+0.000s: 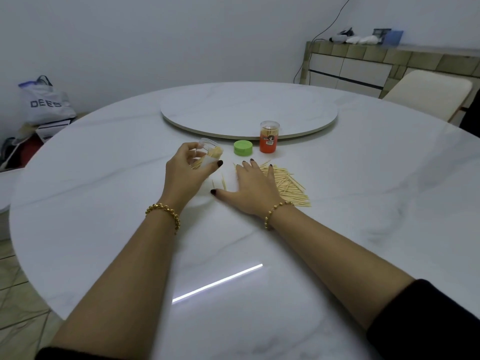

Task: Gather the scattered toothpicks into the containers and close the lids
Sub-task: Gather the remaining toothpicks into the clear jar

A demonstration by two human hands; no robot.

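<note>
White marble table (104, 193), toothpicks (288, 184) scattered; left hand (185, 168) grip around clear container (207, 154), right hand (253, 187) spread flat.

Toothpick pile (288, 181) right of lid (243, 147)

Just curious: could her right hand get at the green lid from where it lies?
Probably yes. The right hand lies flat beside the toothpicks, and bare table separates it from the green lid; nothing blocks the way.

Right hand (253, 188) hides part of toothpick pile (288, 184); left hand (185, 170) covers clear container (207, 154) base.
</note>
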